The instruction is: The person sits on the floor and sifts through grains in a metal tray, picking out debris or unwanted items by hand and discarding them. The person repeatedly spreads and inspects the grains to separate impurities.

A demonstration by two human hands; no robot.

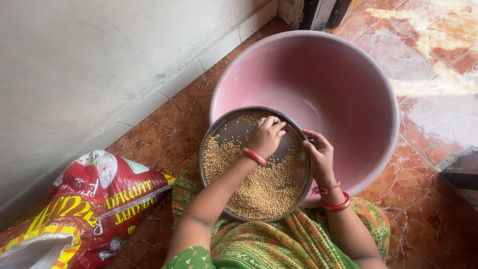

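grain (259, 192) heaped in near half of tray (215, 130) | tray on lap, far rim over pink tub (348, 65) | left hand (267, 135) on tray's bare far part, fingers curled together, grain toward its wrist | right hand (318, 154) pinching tray's right rim | sack (94, 199) left of tray

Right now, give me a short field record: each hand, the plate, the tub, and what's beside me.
left hand: fingers curled down in the grain, picking through it
right hand: at the right rim of the plate
plate: round metal, on the lap, grain heaped on the near side
tub: big pink basin, looks empty, behind the plate
sack: red printed bag on the tiled floor, left
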